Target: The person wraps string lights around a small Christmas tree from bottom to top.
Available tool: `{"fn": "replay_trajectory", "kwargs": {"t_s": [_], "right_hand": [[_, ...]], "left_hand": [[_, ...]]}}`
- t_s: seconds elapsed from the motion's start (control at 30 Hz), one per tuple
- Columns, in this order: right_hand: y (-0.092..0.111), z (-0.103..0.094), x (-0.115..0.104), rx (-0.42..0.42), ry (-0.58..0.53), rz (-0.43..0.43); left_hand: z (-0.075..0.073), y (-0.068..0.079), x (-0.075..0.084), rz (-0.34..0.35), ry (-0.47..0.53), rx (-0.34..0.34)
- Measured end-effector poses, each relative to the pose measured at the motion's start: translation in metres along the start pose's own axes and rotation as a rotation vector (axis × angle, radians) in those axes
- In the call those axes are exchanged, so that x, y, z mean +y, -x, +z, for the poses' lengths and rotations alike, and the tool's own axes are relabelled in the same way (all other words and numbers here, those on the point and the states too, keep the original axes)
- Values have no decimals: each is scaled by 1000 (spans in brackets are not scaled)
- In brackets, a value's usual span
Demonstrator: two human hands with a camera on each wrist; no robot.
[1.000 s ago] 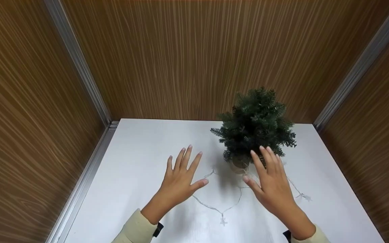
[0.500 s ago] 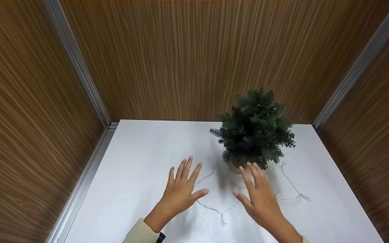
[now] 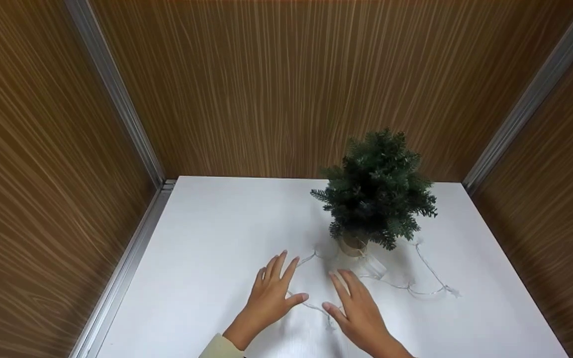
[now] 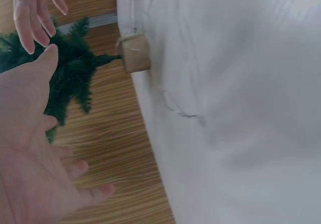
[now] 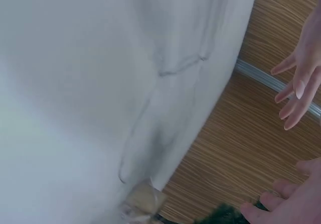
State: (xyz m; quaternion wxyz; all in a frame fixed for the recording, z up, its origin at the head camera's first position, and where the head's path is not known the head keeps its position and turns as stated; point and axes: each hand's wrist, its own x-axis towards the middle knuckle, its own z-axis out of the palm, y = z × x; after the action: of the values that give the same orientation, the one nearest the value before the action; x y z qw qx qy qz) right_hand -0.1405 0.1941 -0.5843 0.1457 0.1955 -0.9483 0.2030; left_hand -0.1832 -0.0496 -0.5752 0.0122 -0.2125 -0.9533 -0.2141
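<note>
over a white table (image 3: 207, 248), a person's left hand (image 3: 266, 302) and right hand (image 3: 361, 315) hover, fingers straight, thumbs spread wide; a string (image 3: 408, 287) lies beneath and beyond, near a tree (image 3: 378, 189) standing upright toward the right, before a wood-grain wall (image 3: 276, 89).

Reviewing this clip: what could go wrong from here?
The string of stars lies in loose bends, so it might tangle if lifted. It runs close to the small pot, so a tug could perhaps tip the bushy tree. In the head view, the right grip hides part of the string, so a snag there may go unseen.
</note>
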Motion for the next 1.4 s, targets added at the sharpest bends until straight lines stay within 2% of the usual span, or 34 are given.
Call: {"fn": "replay_trajectory", "kwargs": {"t_s": [0.33,0.6,0.73,0.93,1.23,1.4], "right_hand": [[4,31,11,-68,-57,46],[-2,48,13,-107,-97,81],[-5,54,13,-94,-119,73],[-8,62,13,-60,-176,75],[-11,71,15,-143,-296,171],[-10,75,16,-133,-333,191]], "left_hand": [[35,-6,-20,23,65,2],[57,-17,-33,50,43,-4],[66,-20,-38,71,48,15],[74,-25,-43,99,73,32],[81,-30,-49,105,114,10],[85,-30,-52,118,120,9]]}}
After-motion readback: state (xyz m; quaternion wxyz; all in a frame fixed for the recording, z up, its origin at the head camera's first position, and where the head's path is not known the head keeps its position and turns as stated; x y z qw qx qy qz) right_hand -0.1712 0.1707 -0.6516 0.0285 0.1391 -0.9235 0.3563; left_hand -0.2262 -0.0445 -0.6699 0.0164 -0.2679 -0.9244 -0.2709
